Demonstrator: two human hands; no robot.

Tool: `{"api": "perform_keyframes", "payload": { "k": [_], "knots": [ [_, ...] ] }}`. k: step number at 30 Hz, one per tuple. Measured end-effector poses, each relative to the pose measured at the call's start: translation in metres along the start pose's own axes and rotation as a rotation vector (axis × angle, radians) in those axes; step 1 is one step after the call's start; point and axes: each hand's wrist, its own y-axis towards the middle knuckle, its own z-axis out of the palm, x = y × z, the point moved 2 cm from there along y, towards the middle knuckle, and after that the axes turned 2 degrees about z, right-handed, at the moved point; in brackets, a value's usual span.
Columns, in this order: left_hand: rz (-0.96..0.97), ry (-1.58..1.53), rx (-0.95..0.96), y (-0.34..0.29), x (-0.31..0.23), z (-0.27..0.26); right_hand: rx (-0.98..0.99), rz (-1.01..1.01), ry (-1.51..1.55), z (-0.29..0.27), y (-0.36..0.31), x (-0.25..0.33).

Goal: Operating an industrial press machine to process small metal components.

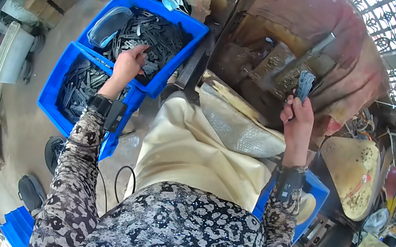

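My left hand [129,64] reaches over a blue bin [189,42] filled with a loose pile of flat, slotted dark grey pieces [162,38]. Its fingers are curled together at the pile. What lies between the fingertips blends into the dark pieces. Away to the right, my right hand [298,115] is raised, fingers wrapped round the lower end of a small bundle of grey flat pieces [305,83] that stands upright. Beyond that hand is a stained, cloth-draped work tub [242,52], with a block and a metal bar inside.
A second blue bin [56,104] with similar pieces stands nearer, against the first. A clear plastic lid or bag [109,26] and a blue face mask [173,0] lie at the far bin. A cream apron [193,149] covers my lap. Dark shoes [31,192] are on the floor at left.
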Motion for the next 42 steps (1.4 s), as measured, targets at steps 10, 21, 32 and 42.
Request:
{"api": "perform_keyframes", "payload": {
  "k": [10, 21, 32, 42],
  "knots": [
    [0.239, 0.840, -0.051, -0.011, 0.008, 0.011, 0.021, 0.039, -0.099, 0.009, 0.003, -0.002],
    [0.142, 0.951, 0.216, -0.039, -0.010, 0.018, 0.009, 0.075, -0.181, -0.018, 0.003, -0.009],
    [-0.372, 0.574, -0.183, -0.055, 0.144, -0.108, 0.042, 0.122, -0.145, -0.049, 0.014, -0.026],
    [0.384, 0.667, -0.359, 0.013, 0.066, -0.062, -0.052, 0.126, -0.132, -0.024, -0.003, -0.010]
  ]
}}
